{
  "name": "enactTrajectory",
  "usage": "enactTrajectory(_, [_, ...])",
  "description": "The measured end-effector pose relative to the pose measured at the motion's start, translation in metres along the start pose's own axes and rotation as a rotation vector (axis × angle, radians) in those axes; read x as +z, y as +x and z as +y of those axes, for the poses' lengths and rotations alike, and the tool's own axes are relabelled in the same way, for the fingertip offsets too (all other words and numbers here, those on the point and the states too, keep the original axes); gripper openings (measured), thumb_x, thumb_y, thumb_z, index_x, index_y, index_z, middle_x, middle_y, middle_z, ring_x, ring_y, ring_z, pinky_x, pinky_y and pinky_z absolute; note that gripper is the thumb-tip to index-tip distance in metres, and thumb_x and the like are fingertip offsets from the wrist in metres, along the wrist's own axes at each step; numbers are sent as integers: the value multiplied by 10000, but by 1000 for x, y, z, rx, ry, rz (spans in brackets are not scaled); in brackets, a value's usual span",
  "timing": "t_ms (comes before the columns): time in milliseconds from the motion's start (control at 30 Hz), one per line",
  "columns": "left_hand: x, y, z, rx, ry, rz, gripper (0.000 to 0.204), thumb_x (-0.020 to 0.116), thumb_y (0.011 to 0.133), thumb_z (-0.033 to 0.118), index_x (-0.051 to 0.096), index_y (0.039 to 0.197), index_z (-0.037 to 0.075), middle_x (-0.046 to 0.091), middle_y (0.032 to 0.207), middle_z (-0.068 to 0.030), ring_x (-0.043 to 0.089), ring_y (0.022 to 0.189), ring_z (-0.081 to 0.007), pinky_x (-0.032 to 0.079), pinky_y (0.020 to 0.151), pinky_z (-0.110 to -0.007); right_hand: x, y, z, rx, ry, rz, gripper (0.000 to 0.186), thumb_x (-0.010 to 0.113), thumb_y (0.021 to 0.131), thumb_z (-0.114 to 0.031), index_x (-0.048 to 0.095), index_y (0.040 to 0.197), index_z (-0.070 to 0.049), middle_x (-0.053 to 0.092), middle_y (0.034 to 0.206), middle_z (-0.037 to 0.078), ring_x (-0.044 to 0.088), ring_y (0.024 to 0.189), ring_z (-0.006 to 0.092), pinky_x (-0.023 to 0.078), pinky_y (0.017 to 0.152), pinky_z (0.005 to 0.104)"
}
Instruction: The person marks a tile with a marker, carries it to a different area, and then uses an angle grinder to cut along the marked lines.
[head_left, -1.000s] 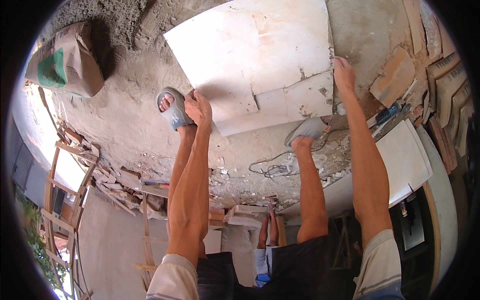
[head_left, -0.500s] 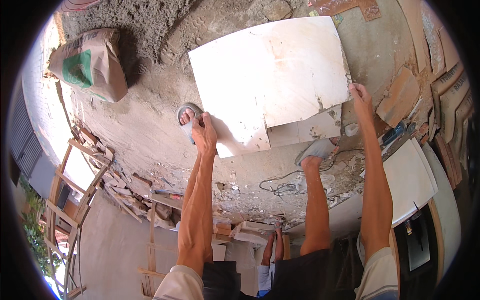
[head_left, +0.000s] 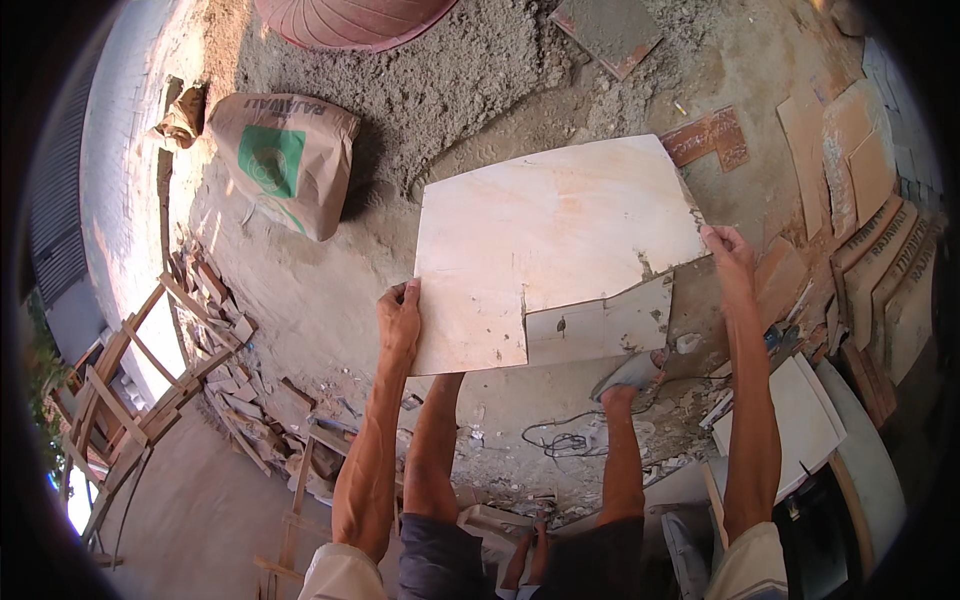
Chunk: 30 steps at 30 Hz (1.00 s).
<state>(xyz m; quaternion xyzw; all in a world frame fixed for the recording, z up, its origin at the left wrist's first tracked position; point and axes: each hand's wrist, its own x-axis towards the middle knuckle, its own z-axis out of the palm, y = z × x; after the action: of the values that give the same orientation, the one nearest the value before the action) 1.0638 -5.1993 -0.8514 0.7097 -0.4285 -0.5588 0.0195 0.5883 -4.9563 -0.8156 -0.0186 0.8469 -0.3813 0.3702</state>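
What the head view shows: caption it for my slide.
Left hand and right hand hold opposite edges of a notched white board, paper sack nearby.

A slab (head_left: 550, 235) lies between the left hand (head_left: 399, 318) and right hand (head_left: 730, 250), partly covering a second slab (head_left: 605, 325). To its left is a filled sack (head_left: 320, 170); beyond, mortar (head_left: 450, 100) and a tub (head_left: 355, 20). Flattened sacks (head_left: 872, 240) lie far right. Nearer the person lies a cable (head_left: 565, 443), with rubble (head_left: 222, 383) leftward beside a wooden frame (head_left: 117, 405).
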Motion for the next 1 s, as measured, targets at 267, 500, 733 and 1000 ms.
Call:
enactTrajectory(267, [-71,34,64,-51,77,-94,467,611,1053,281,633,1177,-169,736,978,-162,684,836,-168,568,764,-297,64,27,-108,-80,-57,-37,256,781,913,-241,714,1012,-14,663,867,15,555,826,113,418,743,273])
enactTrajectory(500, [-133,2,41,-45,-86,-120,486,641,1021,293,663,1167,-170,740,943,-158,672,769,-166,551,681,-293,68,-44,-164,-17,-146,13,237,781,907,-229,714,961,-8,659,869,30,556,804,115,419,702,272])
enactTrajectory(733, [-184,-137,135,-9,70,-130,497,653,1010,322,659,1179,-146,742,960,-156,660,808,-164,542,742,-307,-21,-202,-191,133,64,139,193,771,931,-178,690,992,-13,653,884,-1,569,827,87,437,760,242])
enactTrajectory(1000, [-150,-331,292,10,180,2,431,659,1000,285,666,1155,-117,734,919,-119,637,770,-133,519,700,-287,-174,-266,-229,215,186,181,138,732,934,-111,695,986,12,673,897,32,607,830,118,482,795,264])
